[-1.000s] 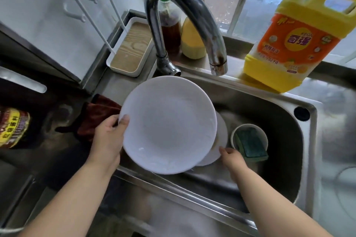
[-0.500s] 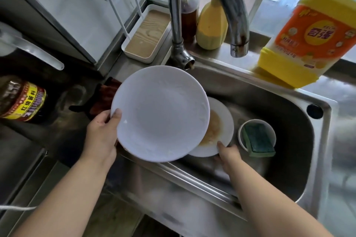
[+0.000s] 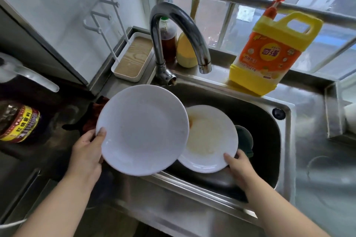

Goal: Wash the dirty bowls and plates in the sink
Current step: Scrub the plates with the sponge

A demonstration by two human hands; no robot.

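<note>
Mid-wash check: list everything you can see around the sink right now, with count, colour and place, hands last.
clean-looking plate: 1, white, held over the sink's left edge.
stained plate: 1, white with brown residue, lifted over the basin.
sponge: 1, green, in the basin behind the stained plate.
sink: 1, steel.
faucet: 1, steel, no water running.
detergent jug: 1, yellow-orange, sink's back ledge.
bottles: 2, brown and yellow, behind the faucet.
tray: 1, white, left of the faucet.
sauce jar: 1, dark, left counter.
cloth: 1, dark red, left of the sink.
left hand: grip on the clean-looking plate.
right hand: grip on the stained plate.
</note>
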